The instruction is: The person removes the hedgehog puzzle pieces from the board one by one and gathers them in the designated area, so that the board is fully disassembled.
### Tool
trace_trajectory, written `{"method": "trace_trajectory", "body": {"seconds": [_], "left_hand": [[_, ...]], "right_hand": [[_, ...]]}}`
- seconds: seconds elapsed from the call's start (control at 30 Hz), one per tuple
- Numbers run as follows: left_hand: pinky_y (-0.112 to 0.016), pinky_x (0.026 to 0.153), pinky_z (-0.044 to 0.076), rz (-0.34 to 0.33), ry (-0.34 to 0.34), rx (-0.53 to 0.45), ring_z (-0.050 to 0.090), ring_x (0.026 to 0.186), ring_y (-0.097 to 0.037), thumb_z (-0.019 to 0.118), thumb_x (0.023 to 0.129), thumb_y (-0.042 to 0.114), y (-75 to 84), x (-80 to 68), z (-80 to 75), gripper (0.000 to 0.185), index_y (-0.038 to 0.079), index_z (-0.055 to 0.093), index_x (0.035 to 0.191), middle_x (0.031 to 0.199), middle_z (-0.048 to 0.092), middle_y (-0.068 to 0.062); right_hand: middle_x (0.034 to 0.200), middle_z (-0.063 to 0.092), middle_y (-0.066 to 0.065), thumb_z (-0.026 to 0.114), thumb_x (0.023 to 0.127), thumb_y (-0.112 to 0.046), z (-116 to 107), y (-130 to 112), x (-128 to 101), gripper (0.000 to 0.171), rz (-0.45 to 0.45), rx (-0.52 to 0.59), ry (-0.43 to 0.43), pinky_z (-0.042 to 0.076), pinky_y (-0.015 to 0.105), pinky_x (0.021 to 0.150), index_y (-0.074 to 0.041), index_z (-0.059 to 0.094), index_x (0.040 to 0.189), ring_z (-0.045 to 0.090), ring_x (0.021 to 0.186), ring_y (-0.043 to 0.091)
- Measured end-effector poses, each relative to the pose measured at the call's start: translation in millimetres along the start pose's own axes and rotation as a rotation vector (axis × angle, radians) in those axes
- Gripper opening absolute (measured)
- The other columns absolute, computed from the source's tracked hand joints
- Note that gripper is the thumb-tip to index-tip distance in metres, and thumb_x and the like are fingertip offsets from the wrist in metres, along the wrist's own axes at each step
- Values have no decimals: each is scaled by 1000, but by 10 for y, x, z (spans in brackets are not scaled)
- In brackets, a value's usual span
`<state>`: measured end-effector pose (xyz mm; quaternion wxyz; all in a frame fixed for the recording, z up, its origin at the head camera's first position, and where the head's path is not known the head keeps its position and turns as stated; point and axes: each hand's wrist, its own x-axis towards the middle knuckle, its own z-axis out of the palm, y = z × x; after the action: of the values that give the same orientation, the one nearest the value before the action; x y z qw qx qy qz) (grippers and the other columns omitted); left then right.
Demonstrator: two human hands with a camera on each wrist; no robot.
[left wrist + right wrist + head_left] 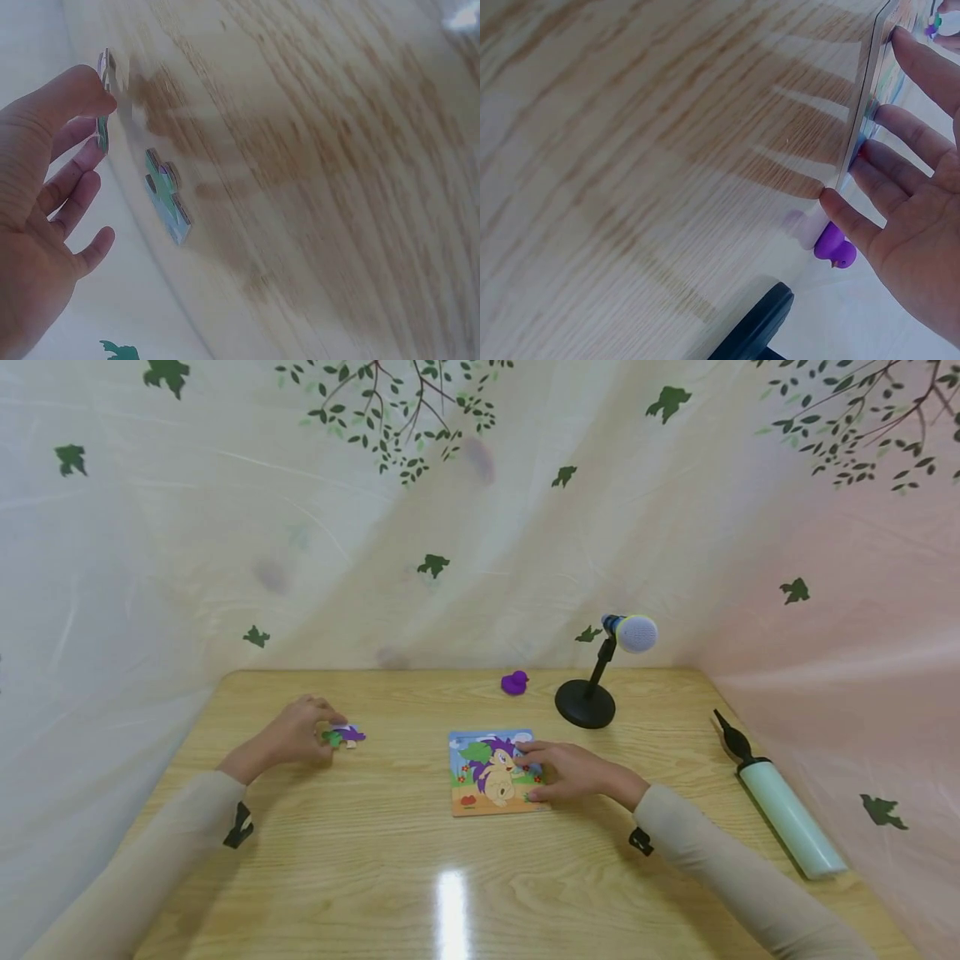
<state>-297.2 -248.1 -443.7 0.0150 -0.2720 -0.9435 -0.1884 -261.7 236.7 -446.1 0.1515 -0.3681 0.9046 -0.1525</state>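
Your left hand is out on the left part of the wooden table, thumb and forefinger pinching one loose puzzle piece by its edge, the other fingers relaxed and spread. A second piece, green and purple, lies flat on the wood just beside those fingertips. Your right hand lies flat on the right side of the puzzle board, fingers straight and slightly fanned, pressing the board without gripping anything. The board sits near the middle of the table, showing a cartoon animal with purple hair. Behind it stand a purple toy duck and a microphone on a round black stand. A pale green hand pump lies at the table's right edge.
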Motion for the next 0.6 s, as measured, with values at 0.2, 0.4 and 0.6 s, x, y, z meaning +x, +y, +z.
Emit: {"method": "trace_trajectory", "body": {"seconds": [0.2,0.4,0.6], "left_hand": [[-52,87,47,-3,-14,34,56,101,-32,77,67,9,-49,23,33,46,5,75,113,114,70,-18],[-54,89,48,-16,-39,27,57,102,-32,77,67,11,-69,29,35,47,5,74,114,116,70,-19],[-54,89,48,-24,-48,28,58,103,-34,77,67,11,-93,41,30,48,5,75,114,116,70,-18]], "right_hand": [[160,43,15,73,93,-40,-5,-4,-2,62,-7,6,5,37,58,116,-9,57,145,41,147,41],[160,43,16,72,94,-40,-16,-14,-4,62,-4,15,4,37,59,116,-9,57,145,40,147,42],[160,43,15,72,94,-40,-7,1,-3,62,-5,21,4,37,59,116,-9,57,145,40,146,42]]}}
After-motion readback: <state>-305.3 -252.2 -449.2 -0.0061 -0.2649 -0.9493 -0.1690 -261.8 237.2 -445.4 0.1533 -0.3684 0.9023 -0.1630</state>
